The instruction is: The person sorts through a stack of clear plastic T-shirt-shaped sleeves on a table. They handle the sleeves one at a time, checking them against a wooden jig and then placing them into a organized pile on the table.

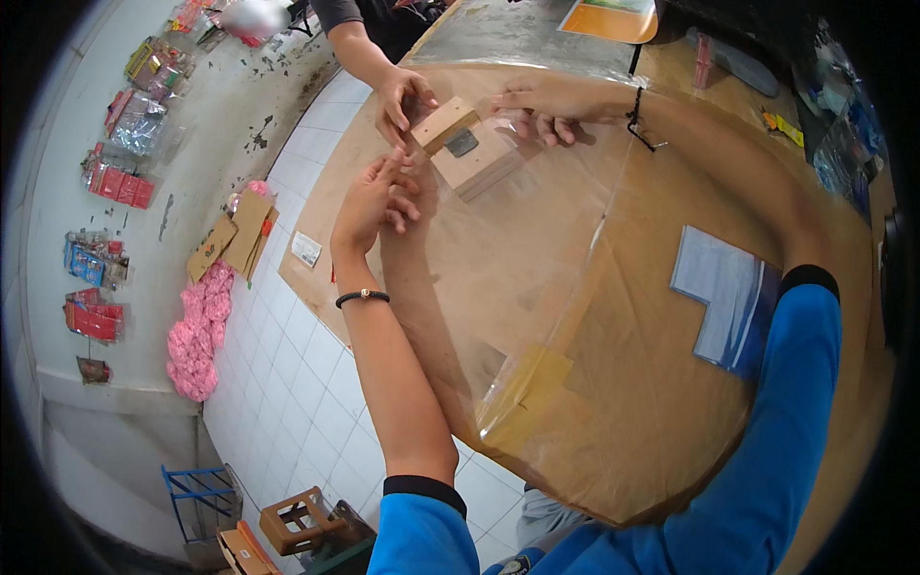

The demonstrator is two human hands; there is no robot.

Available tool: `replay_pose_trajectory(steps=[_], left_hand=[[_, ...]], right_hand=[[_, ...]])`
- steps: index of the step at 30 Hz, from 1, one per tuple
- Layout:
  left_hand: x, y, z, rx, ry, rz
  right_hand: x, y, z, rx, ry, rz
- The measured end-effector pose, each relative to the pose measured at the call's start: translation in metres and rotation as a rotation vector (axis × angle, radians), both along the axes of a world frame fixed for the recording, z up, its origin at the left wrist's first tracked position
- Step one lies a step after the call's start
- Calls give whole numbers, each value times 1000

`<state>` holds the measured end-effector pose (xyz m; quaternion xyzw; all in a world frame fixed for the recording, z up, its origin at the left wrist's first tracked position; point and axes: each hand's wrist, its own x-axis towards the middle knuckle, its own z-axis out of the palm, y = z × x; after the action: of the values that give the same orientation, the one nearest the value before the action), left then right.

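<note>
A pale wooden block-like box with a raised bar along its far left side lies at the far part of the table. A small dark grey rectangular piece sits on its top face. My left hand hovers just left of the box, fingers spread and holding nothing. To the right of the box is my right hand, palm down with fingers loosely bent and apart; whether its fingertips touch the box I cannot tell. Another person's hand reaches in from the far side, its fingers close to the box's left end.
Clear plastic covers the brown tabletop. A blue and white flat sheet lies at right, an orange card at the far edge. Left of the table are pink bundles, cardboard pieces, a wooden stool and wall-hung packets.
</note>
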<state>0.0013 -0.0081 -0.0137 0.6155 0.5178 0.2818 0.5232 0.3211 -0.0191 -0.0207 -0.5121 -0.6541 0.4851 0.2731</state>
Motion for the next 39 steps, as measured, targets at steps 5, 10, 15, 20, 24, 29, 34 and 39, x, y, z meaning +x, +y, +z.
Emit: replay_pose_trajectory(steps=[5, 10, 15, 20, 24, 29, 34, 39], left_hand=[[-4, 23, -15, 198, 46, 116], [8, 26, -14, 429, -11, 319], [-5, 21, -18, 826, 125, 592], [150, -31, -19, 1426, 110, -100], [211, -136, -23, 1369, 194, -734], [210, -150, -29, 1317, 315, -924], [155, -71, 6, 1251, 258, -495], [20, -4, 41, 534, 370, -30]], right_hand=[[13, -1, 14, -70, -65, -60], [49, -5, 11, 19, -138, -127], [56, -27, 15, 69, -395, -73], [92, -165, 56, 364, -684, -74], [101, -262, 44, 423, -666, -142], [131, -344, -1, 532, -666, -280], [120, -353, -8, 605, -695, -296], [75, -303, 48, 754, -714, -155]])
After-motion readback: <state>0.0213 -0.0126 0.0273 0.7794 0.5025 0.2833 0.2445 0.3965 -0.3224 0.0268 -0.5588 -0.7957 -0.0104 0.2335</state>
